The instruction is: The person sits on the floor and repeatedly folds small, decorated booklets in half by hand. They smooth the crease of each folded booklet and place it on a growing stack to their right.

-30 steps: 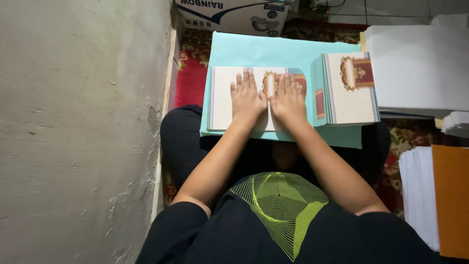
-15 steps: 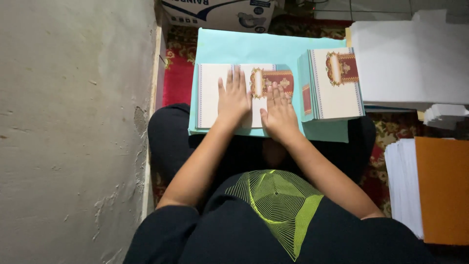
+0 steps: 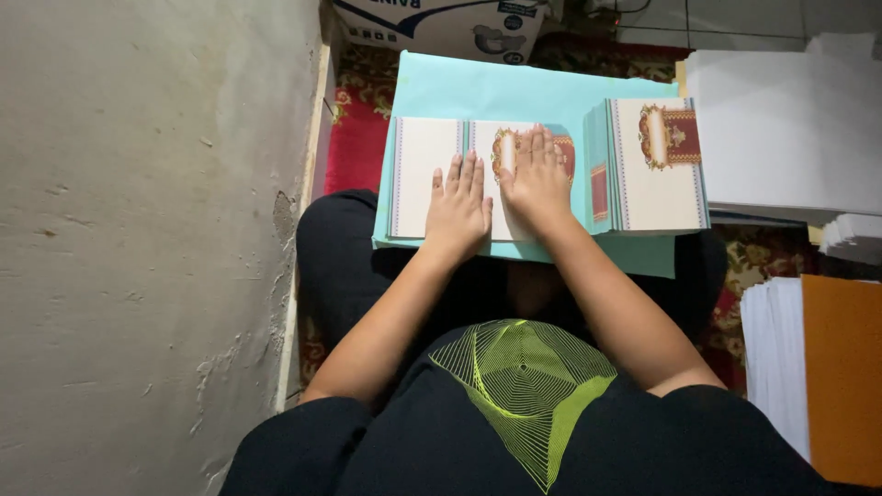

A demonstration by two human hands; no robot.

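Observation:
A cream printed sheet (image 3: 424, 174) with a red and gold ornament lies unfolded on a light turquoise board (image 3: 478, 87) resting across my lap. My left hand (image 3: 457, 209) presses flat on the sheet's middle, fingers together. My right hand (image 3: 537, 179) lies flat beside it, covering most of the ornament. A stack of the same printed sheets (image 3: 657, 165), folded, sits just right of my right hand on the board.
A rough grey wall (image 3: 147, 248) runs along the left. A cardboard box (image 3: 441, 26) stands beyond the board. White paper stacks (image 3: 790, 138) sit at the right, with an orange-topped white stack (image 3: 841, 367) nearer me. A red patterned carpet (image 3: 354, 138) lies underneath.
My hands, side by side a second ago, have spread: the left slid down and left over the sheet, the right stays on the ornament. The view has shifted slightly.

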